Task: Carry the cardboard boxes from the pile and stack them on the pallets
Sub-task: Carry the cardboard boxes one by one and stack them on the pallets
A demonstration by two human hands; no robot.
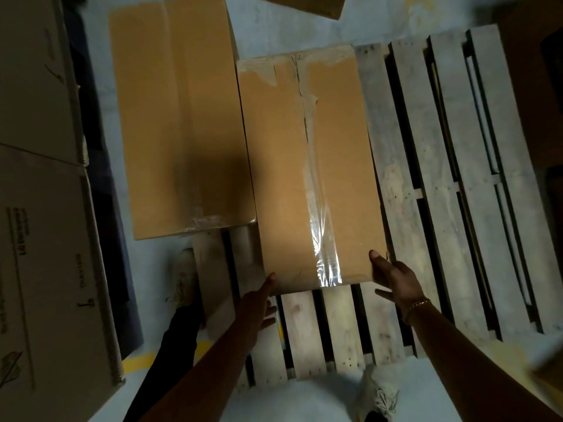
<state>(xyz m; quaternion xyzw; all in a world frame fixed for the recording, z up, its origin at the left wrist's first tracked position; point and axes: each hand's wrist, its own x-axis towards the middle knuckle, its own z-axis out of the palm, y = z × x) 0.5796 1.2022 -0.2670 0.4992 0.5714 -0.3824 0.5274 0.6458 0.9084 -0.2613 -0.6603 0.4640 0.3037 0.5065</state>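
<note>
A long brown cardboard box [286, 166] sealed with clear tape lies on the wooden pallet [426, 178]. A second brown box [179, 117] lies close against its left side. My left hand [259, 303] touches the near left corner of the taped box with straight fingers. My right hand [396, 281] is at the near right corner, thumb on the top edge and fingers relaxed below.
Pale cardboard boxes [45, 239] stand stacked at the left. Another box corner [304, 4] shows at the top. My shoes [185, 275] [377, 394] stand on the grey floor by the pallet's near edge. Bare pallet slats stretch to the right.
</note>
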